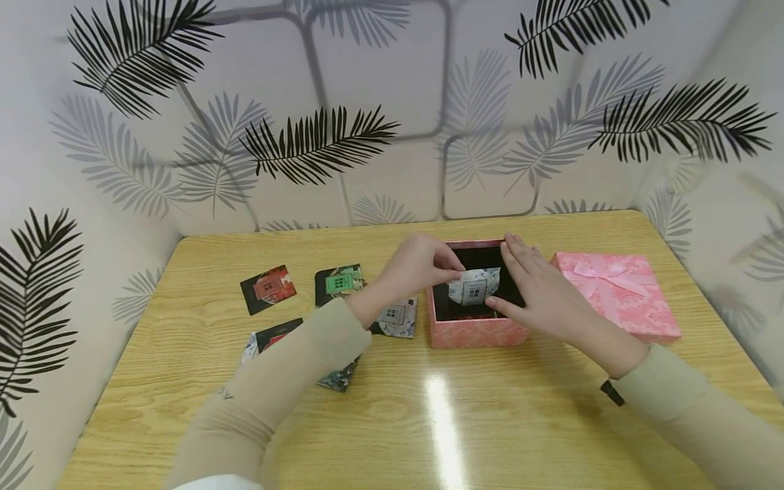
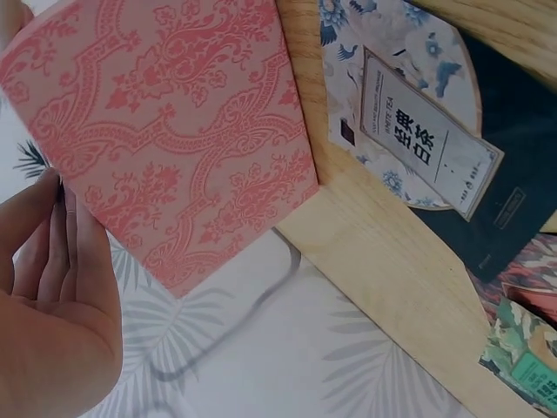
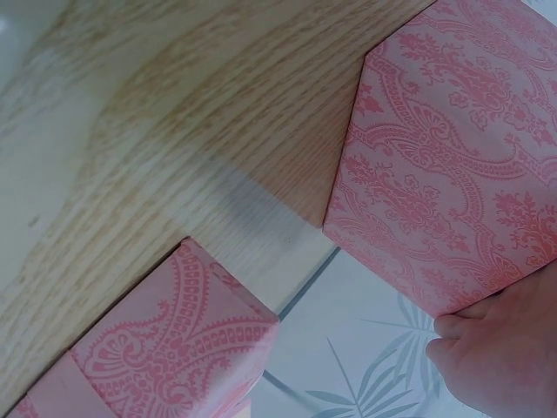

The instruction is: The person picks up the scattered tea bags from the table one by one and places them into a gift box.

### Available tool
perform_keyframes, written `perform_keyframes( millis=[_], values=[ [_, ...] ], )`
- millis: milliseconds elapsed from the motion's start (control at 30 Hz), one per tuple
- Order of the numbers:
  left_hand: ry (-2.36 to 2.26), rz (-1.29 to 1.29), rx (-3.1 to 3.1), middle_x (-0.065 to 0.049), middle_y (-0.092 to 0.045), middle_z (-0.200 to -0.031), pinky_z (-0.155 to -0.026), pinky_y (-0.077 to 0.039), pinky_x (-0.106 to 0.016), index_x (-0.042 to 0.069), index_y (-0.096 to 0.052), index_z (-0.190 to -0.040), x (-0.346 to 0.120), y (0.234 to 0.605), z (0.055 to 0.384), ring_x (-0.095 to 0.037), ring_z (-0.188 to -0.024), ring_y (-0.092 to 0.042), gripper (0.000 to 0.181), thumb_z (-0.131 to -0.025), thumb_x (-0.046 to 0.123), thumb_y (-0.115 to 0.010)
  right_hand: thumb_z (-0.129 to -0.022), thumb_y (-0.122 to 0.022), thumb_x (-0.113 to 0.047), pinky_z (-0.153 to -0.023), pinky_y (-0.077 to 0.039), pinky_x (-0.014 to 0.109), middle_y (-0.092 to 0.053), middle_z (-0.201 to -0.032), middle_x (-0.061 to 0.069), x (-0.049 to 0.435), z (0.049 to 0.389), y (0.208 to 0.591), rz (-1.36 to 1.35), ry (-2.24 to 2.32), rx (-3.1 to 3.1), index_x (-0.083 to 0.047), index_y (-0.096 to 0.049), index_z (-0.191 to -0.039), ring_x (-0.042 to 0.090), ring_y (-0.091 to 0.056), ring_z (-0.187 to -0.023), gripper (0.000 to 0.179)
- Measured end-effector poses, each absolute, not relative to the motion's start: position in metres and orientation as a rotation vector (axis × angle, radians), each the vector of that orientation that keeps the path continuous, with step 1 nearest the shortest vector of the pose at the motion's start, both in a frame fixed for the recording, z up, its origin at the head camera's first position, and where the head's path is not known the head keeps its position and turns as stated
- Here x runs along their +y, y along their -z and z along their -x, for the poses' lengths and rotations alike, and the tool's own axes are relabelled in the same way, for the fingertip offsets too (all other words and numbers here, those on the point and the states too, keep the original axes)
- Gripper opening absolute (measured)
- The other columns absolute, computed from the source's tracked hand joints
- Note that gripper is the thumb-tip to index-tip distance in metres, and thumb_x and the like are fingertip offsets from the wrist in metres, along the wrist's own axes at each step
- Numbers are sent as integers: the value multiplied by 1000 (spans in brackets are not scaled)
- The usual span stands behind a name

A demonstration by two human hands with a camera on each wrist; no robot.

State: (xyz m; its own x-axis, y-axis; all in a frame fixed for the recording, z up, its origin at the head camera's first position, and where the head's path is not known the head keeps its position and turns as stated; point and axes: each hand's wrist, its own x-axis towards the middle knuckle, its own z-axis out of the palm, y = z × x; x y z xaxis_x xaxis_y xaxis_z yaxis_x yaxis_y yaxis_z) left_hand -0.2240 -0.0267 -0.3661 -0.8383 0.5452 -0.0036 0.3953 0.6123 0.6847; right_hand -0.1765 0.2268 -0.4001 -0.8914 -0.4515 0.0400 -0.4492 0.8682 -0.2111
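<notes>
My left hand (image 1: 419, 262) pinches the upper left edge of a white-and-blue tea packet (image 1: 474, 289) inside an open pink box (image 1: 480, 335). The packet leans with its label facing me. My right hand (image 1: 545, 299) rests along the box's right rim, fingers straight, its thumb at the packet's lower right side. In the left wrist view, the pinching fingertips of my left hand (image 2: 61, 313) show beside the patterned box wall (image 2: 191, 131), which hides the packet. The right wrist view shows my right hand (image 3: 505, 357) over the box edge (image 3: 452, 157).
The pink lid with a bow (image 1: 618, 292) lies right of the box. Left of it are a white tea packet (image 1: 398, 316), a green-labelled packet (image 1: 339, 282), a red-labelled packet (image 1: 268, 289) and more packets (image 1: 339, 378) partly under my left arm. A patterned wall stands behind the table.
</notes>
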Motion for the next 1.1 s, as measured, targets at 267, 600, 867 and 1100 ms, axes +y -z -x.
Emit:
perform_keyframes(
  millis=[267,600,867,1100],
  values=[
    [-814,-886,2717,-1,-84,-102,-81,-60,-26,13,-86,-104,-17,367,220,-15,-93,-76,12,-99,20,-78,-104,-59,-58,-131,-21,63,-9,-178,21,228,176,401,723,335,3022,3,-13,-168,40,-13,-166,100],
    [-707,-889,2771,1,-84,-104,-86,-61,-28,15,-86,-106,-11,371,220,-13,-95,-76,12,-100,21,-77,-104,-60,-58,-130,-22,67,-10,-179,20,227,176,402,721,361,3032,3,-15,-168,40,-14,-166,99],
    [-745,-828,2798,-2,-82,-119,-98,-62,-32,11,-82,-119,-12,374,221,-16,-111,-77,20,-101,19,-75,-104,-60,-58,-130,-21,67,-10,-179,20,228,176,405,723,381,3036,3,-15,-168,40,-14,-166,100],
    [-789,-846,2800,-3,-81,-121,-99,-61,-32,10,-81,-121,-15,374,221,-17,-112,-77,22,-101,17,-75,-104,-60,-58,-130,-21,65,-10,-179,20,229,177,404,720,363,3027,2,-14,-169,39,-13,-166,99]
  ],
)
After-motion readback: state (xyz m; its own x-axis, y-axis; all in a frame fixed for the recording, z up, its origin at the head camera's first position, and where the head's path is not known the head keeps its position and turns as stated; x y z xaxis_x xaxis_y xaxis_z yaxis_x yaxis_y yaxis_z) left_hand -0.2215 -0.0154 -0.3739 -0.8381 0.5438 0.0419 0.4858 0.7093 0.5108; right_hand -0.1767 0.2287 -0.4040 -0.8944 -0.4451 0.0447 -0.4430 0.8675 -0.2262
